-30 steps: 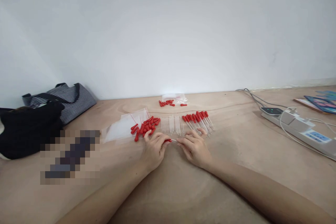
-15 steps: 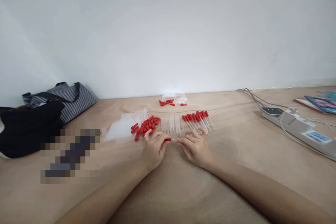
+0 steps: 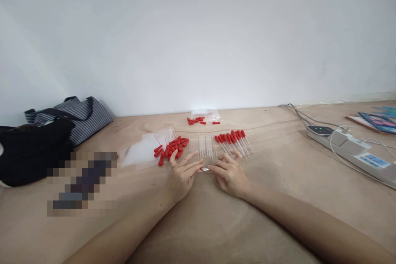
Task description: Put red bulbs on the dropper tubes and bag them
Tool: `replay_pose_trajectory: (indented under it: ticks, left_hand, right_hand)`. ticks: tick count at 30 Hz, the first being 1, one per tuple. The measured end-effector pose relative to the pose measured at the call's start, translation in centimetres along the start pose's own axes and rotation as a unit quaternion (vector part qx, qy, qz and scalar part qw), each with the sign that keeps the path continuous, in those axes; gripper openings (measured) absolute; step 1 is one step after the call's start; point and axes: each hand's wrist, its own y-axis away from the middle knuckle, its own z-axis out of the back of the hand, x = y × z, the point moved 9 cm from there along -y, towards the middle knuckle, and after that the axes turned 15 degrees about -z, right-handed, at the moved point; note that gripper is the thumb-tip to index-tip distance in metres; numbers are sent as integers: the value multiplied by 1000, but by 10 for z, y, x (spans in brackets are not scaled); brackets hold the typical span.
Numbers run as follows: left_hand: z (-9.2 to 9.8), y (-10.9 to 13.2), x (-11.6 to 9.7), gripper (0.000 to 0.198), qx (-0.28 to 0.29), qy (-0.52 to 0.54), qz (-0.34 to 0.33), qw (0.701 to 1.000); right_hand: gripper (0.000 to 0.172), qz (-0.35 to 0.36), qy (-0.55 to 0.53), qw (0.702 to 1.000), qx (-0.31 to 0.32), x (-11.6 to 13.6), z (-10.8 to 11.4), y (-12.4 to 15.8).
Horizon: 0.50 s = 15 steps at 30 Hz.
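As we look down, the tabletop (image 3: 278,198) carries everything: a striped bag (image 3: 83,117) and a black bag (image 3: 31,152) far left, and a power strip (image 3: 355,152) far right, all well apart from the work. Our left hand (image 3: 182,175) and right hand (image 3: 231,174) meet at centre, both resting low on the wood.

Just beyond them, left to right:
- empty plastic bags (image 3: 144,152)
- a pile of red bulbs (image 3: 171,148)
- a row of bare glass tubes (image 3: 202,146)
- a row of capped droppers (image 3: 233,139)

Left hand is nearer the bulbs, thumb just beside the pile. Right hand is nearer the droppers.

Between the two sets of fingertips sits one short clear tube (image 3: 204,169), long axis left-right, running hand to hand. Right fingers (image 3: 213,168) are closed to a pinch on its right end. Left fingers (image 3: 193,165) are straightened and slightly fanned, tips at the tube's left end. We cannot tell whether they grip it or only touch. No red bulb shows on that tube.
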Motion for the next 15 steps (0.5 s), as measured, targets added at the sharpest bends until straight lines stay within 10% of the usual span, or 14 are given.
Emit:
replay_pose_trajectory:
  ticks: [15]
  left_hand:
    - [-9, 2, 0, 18, 55, 24, 23, 998]
  right_hand:
    - [20, 19, 10, 999, 35, 2, -9, -2]
